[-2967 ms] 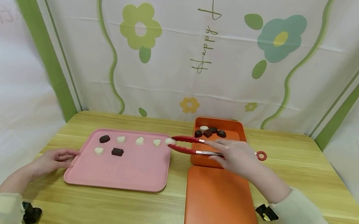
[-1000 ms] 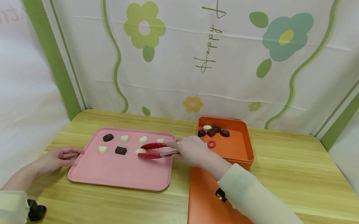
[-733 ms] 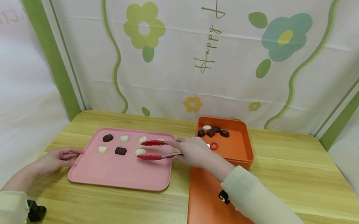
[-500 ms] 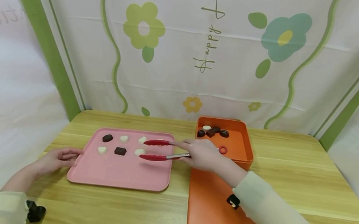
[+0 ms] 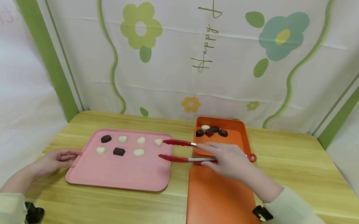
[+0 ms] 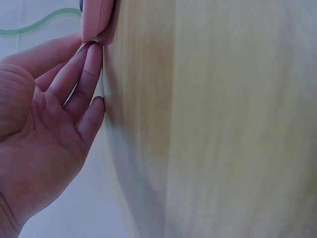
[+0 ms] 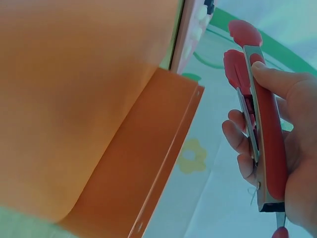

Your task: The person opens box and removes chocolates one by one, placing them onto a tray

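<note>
My right hand (image 5: pixel 230 161) grips red-tipped tongs (image 7: pixel 270 134) between the pink tray (image 5: pixel 118 175) and the orange box (image 5: pixel 251 144). The tongs' tips are spread with nothing between them, over the tray's right edge. On the tray lie two rows of chocolates. At the back are a dark oval one (image 5: pixel 106 138) and several white ones. The front row holds a white piece (image 5: pixel 101 151), a dark rectangular piece (image 5: pixel 119 152) and a white oval chocolate (image 5: pixel 138 153). My left hand (image 5: pixel 55 160) touches the tray's left edge with its fingertips, fingers loosely extended.
Inside the orange box, several dark chocolates (image 5: pixel 223 133) and a white one (image 5: pixel 205 127) lie toward the back left. An orange lid (image 5: pixel 223 212) lies flat in front of the box on the wooden table (image 5: pixel 104 211). A printed curtain (image 5: pixel 171 58) hangs behind.
The tongs carried the white oval chocolate onto the tray's front row, spread and let it go. My right hand then drew back to the right with the tongs. The left hand stayed at the tray.
</note>
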`<move>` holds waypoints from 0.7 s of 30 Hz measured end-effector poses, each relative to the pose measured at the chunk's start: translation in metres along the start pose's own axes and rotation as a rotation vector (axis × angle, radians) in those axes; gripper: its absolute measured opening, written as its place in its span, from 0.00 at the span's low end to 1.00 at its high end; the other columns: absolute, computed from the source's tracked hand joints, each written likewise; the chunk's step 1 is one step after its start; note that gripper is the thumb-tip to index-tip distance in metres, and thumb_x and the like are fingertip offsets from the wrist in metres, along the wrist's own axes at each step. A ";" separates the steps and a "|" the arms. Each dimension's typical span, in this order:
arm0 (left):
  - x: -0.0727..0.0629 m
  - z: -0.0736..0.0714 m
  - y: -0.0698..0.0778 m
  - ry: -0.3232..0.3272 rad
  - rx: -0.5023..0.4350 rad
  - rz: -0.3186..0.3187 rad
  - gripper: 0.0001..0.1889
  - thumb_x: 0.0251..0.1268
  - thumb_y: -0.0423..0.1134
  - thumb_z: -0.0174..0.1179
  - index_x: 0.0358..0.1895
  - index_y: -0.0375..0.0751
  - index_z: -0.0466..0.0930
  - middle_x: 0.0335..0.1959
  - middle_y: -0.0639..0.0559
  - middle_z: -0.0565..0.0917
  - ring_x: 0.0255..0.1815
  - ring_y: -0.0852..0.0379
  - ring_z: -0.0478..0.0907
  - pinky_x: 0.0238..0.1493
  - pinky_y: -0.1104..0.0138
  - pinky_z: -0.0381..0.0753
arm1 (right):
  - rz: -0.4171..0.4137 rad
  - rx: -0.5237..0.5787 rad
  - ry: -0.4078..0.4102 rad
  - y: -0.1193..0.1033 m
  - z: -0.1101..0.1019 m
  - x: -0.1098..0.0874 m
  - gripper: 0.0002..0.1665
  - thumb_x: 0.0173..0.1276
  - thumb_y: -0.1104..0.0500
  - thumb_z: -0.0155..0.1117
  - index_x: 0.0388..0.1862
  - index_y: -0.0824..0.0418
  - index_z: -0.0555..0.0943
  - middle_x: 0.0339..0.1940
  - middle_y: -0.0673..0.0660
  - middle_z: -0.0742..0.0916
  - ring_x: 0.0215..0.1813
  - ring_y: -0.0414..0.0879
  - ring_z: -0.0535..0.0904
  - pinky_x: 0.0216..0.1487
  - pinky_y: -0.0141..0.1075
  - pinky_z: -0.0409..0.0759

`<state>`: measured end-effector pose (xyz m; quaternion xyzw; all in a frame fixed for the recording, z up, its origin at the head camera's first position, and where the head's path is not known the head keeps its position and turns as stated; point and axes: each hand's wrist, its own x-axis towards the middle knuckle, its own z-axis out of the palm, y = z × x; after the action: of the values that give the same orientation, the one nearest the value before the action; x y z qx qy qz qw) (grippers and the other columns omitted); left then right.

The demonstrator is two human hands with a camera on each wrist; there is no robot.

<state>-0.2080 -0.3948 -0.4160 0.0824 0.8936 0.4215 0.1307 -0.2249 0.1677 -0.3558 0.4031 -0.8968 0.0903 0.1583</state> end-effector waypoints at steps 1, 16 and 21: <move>0.000 0.000 0.000 0.001 0.002 -0.002 0.26 0.68 0.35 0.60 0.64 0.21 0.67 0.61 0.25 0.72 0.58 0.48 0.74 0.47 0.78 0.72 | 0.009 0.000 0.000 0.001 -0.002 -0.004 0.31 0.61 0.47 0.72 0.64 0.47 0.78 0.51 0.50 0.85 0.34 0.42 0.81 0.23 0.29 0.70; 0.000 -0.001 0.000 -0.014 -0.008 -0.027 0.27 0.69 0.35 0.60 0.65 0.22 0.66 0.62 0.26 0.71 0.53 0.66 0.74 0.46 0.78 0.72 | 0.178 0.005 -0.006 0.025 -0.023 -0.051 0.35 0.60 0.48 0.73 0.67 0.49 0.76 0.53 0.58 0.85 0.37 0.48 0.83 0.31 0.41 0.80; 0.000 -0.001 -0.001 -0.015 -0.013 -0.030 0.27 0.69 0.35 0.60 0.65 0.21 0.65 0.63 0.26 0.70 0.52 0.68 0.74 0.46 0.78 0.72 | 0.205 -0.029 0.001 0.040 -0.036 -0.057 0.35 0.60 0.49 0.73 0.66 0.51 0.76 0.53 0.60 0.85 0.27 0.43 0.79 0.23 0.36 0.75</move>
<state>-0.2081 -0.3958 -0.4162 0.0711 0.8909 0.4248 0.1441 -0.2114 0.2440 -0.3441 0.3069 -0.9345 0.0933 0.1543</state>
